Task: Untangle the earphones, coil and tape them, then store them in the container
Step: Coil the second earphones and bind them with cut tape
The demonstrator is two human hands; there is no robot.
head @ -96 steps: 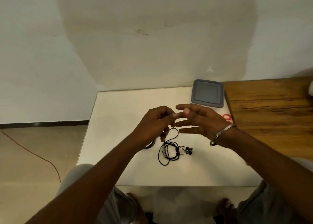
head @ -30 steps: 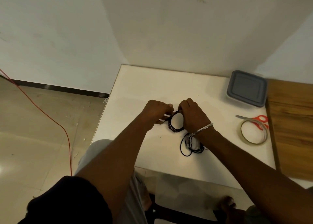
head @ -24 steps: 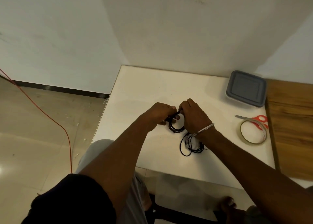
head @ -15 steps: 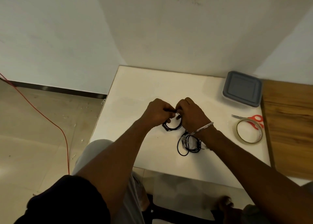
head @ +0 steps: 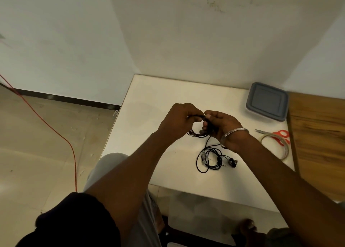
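Above the white table (head: 149,104), my left hand (head: 179,121) and my right hand (head: 222,127) meet and both pinch a small black coil of earphone cable (head: 197,133). The coil hangs between the two hands, partly hidden by my fingers. A second black earphone bundle (head: 211,158) lies loosely tangled on the table just below my right wrist, its earbuds (head: 232,161) to the right. The grey lidded container (head: 267,101) stands shut at the table's far right corner. A roll of clear tape (head: 276,147) lies at the right edge.
Red-handled scissors (head: 280,134) lie partly under the tape roll. A wooden surface (head: 317,134) adjoins the table on the right. White walls close in behind. A red cable (head: 56,130) runs across the tiled floor on the left.
Both hands lifted the small coil slightly off the table and kept working it between the fingertips. The tangled bundle stayed where it lay and now shows fully below my wrist.
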